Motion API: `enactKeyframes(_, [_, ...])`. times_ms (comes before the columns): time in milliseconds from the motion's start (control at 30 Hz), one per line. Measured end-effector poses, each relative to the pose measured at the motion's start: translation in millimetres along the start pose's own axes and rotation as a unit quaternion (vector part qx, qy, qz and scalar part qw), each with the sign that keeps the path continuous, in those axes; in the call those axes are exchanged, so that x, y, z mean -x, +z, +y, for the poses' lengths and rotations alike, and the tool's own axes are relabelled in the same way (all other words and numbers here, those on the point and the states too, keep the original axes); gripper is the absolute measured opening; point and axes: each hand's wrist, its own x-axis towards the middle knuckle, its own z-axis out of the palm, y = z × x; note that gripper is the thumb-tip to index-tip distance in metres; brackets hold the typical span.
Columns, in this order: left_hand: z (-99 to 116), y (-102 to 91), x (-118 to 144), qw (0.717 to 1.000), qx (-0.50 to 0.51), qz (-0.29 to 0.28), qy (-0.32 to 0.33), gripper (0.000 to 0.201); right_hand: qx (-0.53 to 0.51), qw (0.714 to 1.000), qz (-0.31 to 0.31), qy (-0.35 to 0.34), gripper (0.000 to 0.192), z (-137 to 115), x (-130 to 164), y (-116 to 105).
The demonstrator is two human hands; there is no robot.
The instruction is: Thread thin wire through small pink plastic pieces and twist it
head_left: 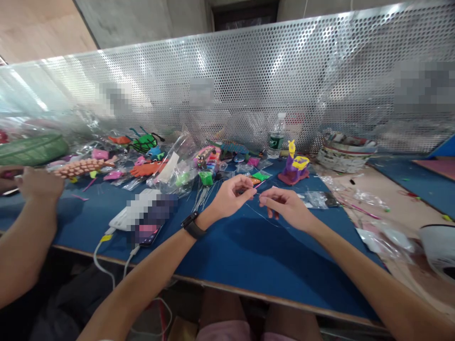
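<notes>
blue bench (pixel 227 258), viewed left to right. at the rear left corner sits a green mesh basket (pixel 33 150); in front of it is a co-worker's hand (pixel 41 182), near a pink scaled figure (pixel 83 167). toward the front edge, a white device (pixel 124 213) lies beside a dark phone (pixel 152 229). the left hand (pixel 232 195) pinches a thin strand (pixel 258 194), which lies between the two hands above the middle of the bench. the right hand (pixel 284 206) is narrowed, thumb and fingertips meeting at the strand's other side. behind it, toward the rear edge, stand a bottle (pixel 276 138) and a purple-and-yellow figure (pixel 295 166).
</notes>
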Motion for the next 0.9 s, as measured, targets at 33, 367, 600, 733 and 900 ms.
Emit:
enactKeyframes(33, [1,0.3,0,1.000,-0.005,0.005,0.008,0.021,0.000,1.000,-0.001,0.004,0.037,0,0,1])
enactKeyframes(367, [9,2.8,3,0.996,-0.089,0.012,0.028,0.020,0.041,0.999,-0.003,-0.012,0.033,-6,3,9])
enactKeyframes(600, [6,4.1,2,0.998,-0.057,0.011,0.020,0.026,0.030,1.000,0.004,-0.010,0.026,-1,1,8])
enactKeyframes(733, [1,1.3,-1,1.000,0.015,0.024,-0.003,0.029,-0.002,1.000,0.009,-0.004,0.036,3,-2,5])
enactKeyframes(900, [-1,0.3,-2,0.999,0.015,-0.034,-0.031,0.036,-0.073,0.995,0.064,-0.030,0.038,5,-2,-1])
